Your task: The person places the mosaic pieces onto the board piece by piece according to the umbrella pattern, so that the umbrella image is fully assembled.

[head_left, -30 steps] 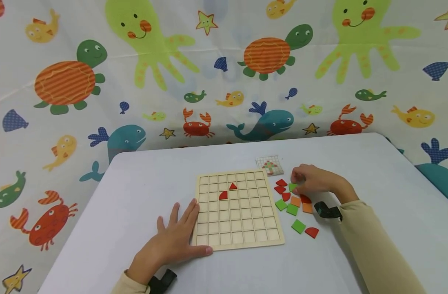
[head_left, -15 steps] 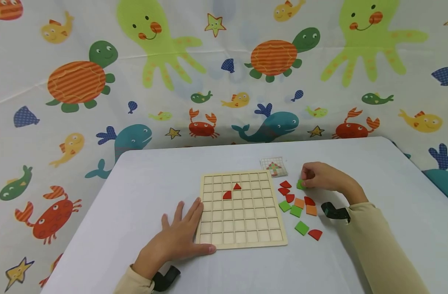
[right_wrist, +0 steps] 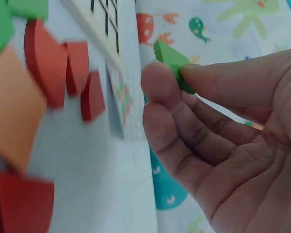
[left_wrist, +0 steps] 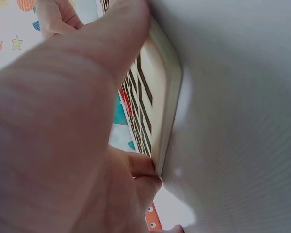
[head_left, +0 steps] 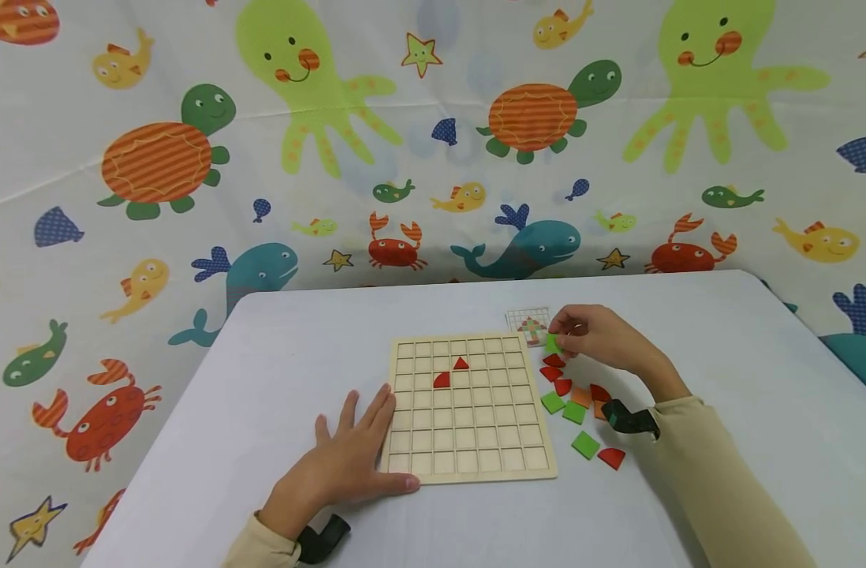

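Observation:
My right hand (head_left: 606,339) pinches a green square tile (right_wrist: 166,57) between thumb and fingertips, lifted off the table near the board's upper right corner. The wooden grid board (head_left: 475,439) holds a red triangle tile (head_left: 460,364) and a red quarter-circle tile (head_left: 442,380) in its upper cells. My left hand (head_left: 344,469) rests at the board's lower left corner, fingers spread along its left edge and thumb at its front edge. In the left wrist view, fingertips (left_wrist: 144,165) touch the side of the board (left_wrist: 160,111).
A pattern card (head_left: 521,319) lies behind the board, partly covered by the right hand's tile. Right of the board lie several loose tiles: green squares (head_left: 585,445), orange squares (head_left: 580,396) and red quarter-circles (head_left: 611,457). A sea-animal cloth (head_left: 334,189) hangs behind the white table.
The right hand has picked up a green tile from the pile's far side and carried it left towards the card. The left hand keeps its place at the board. The head view has shifted slightly.

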Demonstrator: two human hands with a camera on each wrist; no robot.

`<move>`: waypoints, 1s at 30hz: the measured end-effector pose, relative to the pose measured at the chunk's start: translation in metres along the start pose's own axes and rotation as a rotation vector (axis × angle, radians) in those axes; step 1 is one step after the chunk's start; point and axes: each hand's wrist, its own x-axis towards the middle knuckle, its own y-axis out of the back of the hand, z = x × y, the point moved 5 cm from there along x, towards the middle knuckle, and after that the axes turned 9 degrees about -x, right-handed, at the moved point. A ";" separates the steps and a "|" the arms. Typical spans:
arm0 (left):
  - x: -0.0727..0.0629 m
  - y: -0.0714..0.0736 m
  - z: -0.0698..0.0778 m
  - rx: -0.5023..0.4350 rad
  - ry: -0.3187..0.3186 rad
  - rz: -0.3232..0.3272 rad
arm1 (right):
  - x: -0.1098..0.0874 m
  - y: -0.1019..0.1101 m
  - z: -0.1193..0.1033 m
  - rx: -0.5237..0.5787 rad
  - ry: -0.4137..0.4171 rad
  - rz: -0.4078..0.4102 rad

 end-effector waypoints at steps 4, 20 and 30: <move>0.000 0.000 0.000 0.006 -0.001 0.001 | 0.004 -0.006 -0.015 -0.004 0.057 0.023; -0.001 0.000 0.001 0.001 -0.001 0.005 | 0.020 -0.048 -0.062 0.043 0.161 0.008; -0.002 0.001 0.001 0.000 -0.011 0.010 | 0.026 -0.084 -0.073 0.110 0.180 0.031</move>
